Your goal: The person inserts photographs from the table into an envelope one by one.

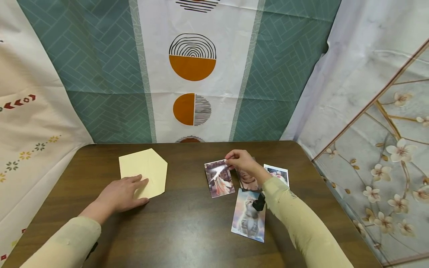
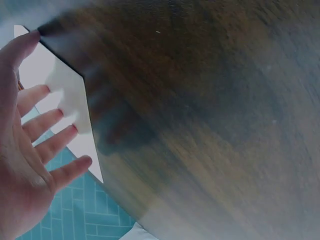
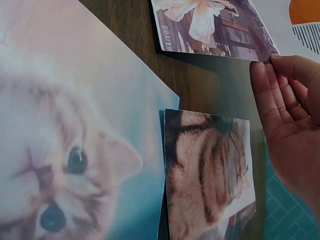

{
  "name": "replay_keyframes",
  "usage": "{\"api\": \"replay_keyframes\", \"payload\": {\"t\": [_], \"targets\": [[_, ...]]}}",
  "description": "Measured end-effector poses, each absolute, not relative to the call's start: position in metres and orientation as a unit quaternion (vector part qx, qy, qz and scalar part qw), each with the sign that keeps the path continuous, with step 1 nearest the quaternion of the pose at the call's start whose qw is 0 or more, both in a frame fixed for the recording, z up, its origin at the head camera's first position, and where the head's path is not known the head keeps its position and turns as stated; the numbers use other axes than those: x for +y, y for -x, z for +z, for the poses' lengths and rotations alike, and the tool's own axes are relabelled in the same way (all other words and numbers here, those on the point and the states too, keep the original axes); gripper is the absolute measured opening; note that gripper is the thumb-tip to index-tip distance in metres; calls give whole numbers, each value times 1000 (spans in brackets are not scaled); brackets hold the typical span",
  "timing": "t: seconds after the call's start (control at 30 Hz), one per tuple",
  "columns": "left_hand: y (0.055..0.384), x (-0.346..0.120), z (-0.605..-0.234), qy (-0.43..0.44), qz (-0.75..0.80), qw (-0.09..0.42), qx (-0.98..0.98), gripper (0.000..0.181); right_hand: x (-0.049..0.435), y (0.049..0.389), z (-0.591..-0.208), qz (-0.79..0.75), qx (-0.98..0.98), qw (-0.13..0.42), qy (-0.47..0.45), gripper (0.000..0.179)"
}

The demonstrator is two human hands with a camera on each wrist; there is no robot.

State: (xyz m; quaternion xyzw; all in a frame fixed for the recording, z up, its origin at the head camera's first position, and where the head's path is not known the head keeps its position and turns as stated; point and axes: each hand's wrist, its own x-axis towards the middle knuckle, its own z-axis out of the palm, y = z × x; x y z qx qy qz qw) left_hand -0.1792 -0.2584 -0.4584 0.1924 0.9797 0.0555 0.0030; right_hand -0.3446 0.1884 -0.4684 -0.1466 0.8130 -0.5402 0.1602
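My left hand (image 1: pixel 121 193) has its fingers spread and relaxed, with the fingertips over the right side of a pale yellow five-sided paper (image 1: pixel 144 165), shaped like an envelope with its flap out. In the left wrist view this paper (image 2: pixel 62 80) lies behind the spread fingers. Between thumb and fingers, my right hand (image 1: pixel 244 163) pinches one corner of a photo card (image 1: pixel 219 180) showing a figure in flowing pale clothes. The right wrist view shows the thumb and fingers meeting at that card's (image 3: pixel 210 30) corner. Beneath the right hand lies a card with striped cat fur (image 3: pixel 205 175).
A larger kitten picture (image 1: pixel 246 221) lies nearer the front, partly beneath my right forearm. A white-bordered photo (image 1: pixel 281 175) is at the right, partly hidden by the sleeve. Patterned curtains (image 1: pixel 201 85) hang behind the brown wooden table (image 1: pixel 187 230).
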Motion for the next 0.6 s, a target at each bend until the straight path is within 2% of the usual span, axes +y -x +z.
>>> {"api": "replay_keyframes", "payload": {"t": [0.33, 0.47, 0.6], "targets": [[180, -268, -452, -249, 41, 9, 968, 64, 193, 343, -467, -565, 798, 159, 136, 15], [179, -269, -449, -214, 44, 21, 976, 66, 194, 343, -467, -564, 799, 160, 137, 15], [179, -262, -450, -135, 70, 10, 988, 70, 197, 342, -466, -560, 803, 155, 131, 13]]}}
